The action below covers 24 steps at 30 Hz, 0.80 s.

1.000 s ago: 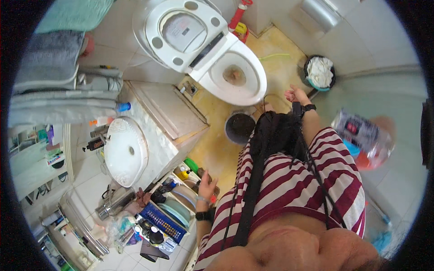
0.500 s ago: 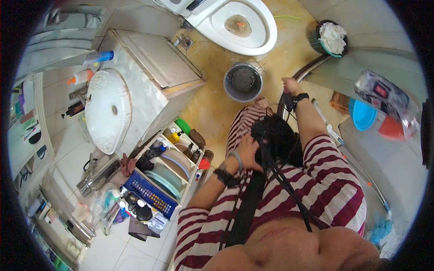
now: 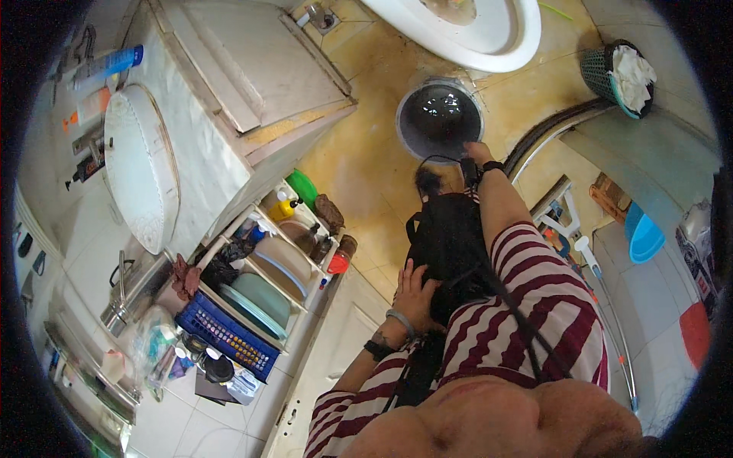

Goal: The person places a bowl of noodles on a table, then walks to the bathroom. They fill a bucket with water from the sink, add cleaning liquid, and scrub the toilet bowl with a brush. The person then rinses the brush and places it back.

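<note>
A round grey bucket [image 3: 440, 122] with dark, glossy contents stands on the yellowish floor in front of me. My right hand [image 3: 479, 155] is at its near right rim, fingers curled there; the fingertips are partly hidden. A black band and a small dark device with a cable are on that wrist. My left hand [image 3: 416, 294] lies with fingers spread against a black bag-like thing [image 3: 450, 240] hanging before my body, and holds nothing. A dark fuzzy tuft [image 3: 427, 181] shows between this black thing and the bucket.
A white toilet [image 3: 489, 34] stands beyond the bucket, with a green waste basket [image 3: 603, 76] of paper to its right. At left are a marble-topped sink cabinet [image 3: 237, 156] and a rack holding basins [image 3: 259, 298]. A curved shower track [image 3: 546, 126] runs along the right.
My right hand has come to the bucket's rim as I lean closer. My left hand still rests by the black thing. The whole view has shifted, and the bucket's contents now look glossy.
</note>
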Tool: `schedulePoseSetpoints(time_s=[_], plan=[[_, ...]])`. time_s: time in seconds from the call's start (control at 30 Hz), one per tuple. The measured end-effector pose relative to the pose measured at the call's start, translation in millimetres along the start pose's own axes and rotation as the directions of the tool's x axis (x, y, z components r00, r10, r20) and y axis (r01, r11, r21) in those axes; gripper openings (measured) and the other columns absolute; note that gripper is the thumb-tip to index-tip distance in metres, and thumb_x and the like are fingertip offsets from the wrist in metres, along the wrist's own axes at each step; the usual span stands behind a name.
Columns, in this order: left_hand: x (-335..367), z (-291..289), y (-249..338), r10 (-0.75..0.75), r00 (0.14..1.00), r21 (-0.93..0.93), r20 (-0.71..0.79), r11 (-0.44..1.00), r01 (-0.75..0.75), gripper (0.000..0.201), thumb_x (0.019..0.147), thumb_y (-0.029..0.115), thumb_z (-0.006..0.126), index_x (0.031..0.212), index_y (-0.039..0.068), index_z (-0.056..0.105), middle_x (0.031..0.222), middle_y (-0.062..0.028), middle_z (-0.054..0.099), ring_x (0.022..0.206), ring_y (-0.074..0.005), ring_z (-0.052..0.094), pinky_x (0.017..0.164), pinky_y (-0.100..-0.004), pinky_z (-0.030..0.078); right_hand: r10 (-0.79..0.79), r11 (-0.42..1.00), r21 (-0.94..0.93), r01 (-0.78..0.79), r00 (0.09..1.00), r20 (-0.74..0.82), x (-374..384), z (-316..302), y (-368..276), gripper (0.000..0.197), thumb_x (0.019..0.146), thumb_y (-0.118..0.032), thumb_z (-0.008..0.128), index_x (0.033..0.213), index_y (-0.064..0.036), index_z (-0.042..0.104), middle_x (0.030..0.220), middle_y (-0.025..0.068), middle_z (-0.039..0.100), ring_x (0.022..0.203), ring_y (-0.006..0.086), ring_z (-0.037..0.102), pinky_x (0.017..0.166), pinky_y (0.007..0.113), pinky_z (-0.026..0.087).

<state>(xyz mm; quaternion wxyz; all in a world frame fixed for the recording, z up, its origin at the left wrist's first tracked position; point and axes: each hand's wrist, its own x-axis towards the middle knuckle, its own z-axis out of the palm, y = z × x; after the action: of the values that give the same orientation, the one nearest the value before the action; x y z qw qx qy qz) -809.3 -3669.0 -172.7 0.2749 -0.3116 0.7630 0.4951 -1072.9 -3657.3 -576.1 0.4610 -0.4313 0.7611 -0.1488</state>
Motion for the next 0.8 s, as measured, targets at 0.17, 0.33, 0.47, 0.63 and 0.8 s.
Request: schedulePoseSetpoints(time_s=[0.17,0.33,0.47,0.63,0.8], plan=[[-23,25,-16,-0.059,0.993,-0.043,-0.098,0.998,0.055,0.088,0.038,0.044,0.076,0.111,0.009,0.041,0.124,-0.0205,0.021,0.119,-0.0421,0.006,0.097,-0.0507,0.006,0.011,0.995,-0.102,0.004,0.989,0.145,19,24,-64,0.020,0.074,-0.013,0.048,0.088,0.0005,0.054,0.079,0.0146,0.056,0.071,0.0216,0.055,0.058,0.032,0.044],[-46,-3,-1,-0.135,0.991,-0.091,-0.020,0.987,0.133,0.091,0.039,0.046,0.075,0.114,0.010,0.039,0.125,-0.0212,0.021,0.119,-0.0423,0.008,0.097,-0.0502,0.007,0.359,0.512,0.819,-0.260,0.931,0.072,12,-11,-211,0.024,0.074,-0.010,0.052,0.095,0.0024,0.047,0.076,0.0106,0.054,0.064,0.0180,0.052,0.053,0.028,0.041],[-61,2,5,-0.101,0.990,-0.061,-0.093,0.994,0.096,0.089,0.039,0.046,0.075,0.114,0.012,0.040,0.124,-0.0212,0.022,0.119,-0.0422,0.008,0.097,-0.0500,0.007,0.361,0.670,0.622,-0.404,0.910,0.203,-9,-73,-267,0.022,0.074,-0.013,0.053,0.089,0.0007,0.046,0.068,0.0064,0.051,0.055,0.0145,0.048,0.044,0.025,0.037],[-83,9,2,0.108,0.968,-0.135,-0.226,0.981,-0.141,0.087,0.040,0.048,0.074,0.114,0.016,0.042,0.124,-0.0218,0.023,0.117,-0.0414,0.013,0.096,-0.0481,0.013,0.226,0.652,0.686,-0.323,0.946,0.231,-46,-131,-291,0.016,0.075,-0.018,0.053,0.080,-0.0036,0.049,0.061,0.0020,0.049,0.048,0.0093,0.043,0.037,0.024,0.032],[-91,-12,-6,0.063,0.934,-0.427,-0.352,0.877,-0.221,0.075,0.053,0.042,0.071,0.114,0.010,0.042,0.118,-0.0197,0.034,0.112,-0.0332,0.028,0.093,-0.0396,0.025,0.130,0.501,0.812,-0.299,0.954,0.271,-77,-209,-280,0.023,0.077,-0.033,0.050,0.076,-0.0102,0.050,0.060,0.0000,0.050,0.050,0.0084,0.046,0.045,0.019,0.033]])
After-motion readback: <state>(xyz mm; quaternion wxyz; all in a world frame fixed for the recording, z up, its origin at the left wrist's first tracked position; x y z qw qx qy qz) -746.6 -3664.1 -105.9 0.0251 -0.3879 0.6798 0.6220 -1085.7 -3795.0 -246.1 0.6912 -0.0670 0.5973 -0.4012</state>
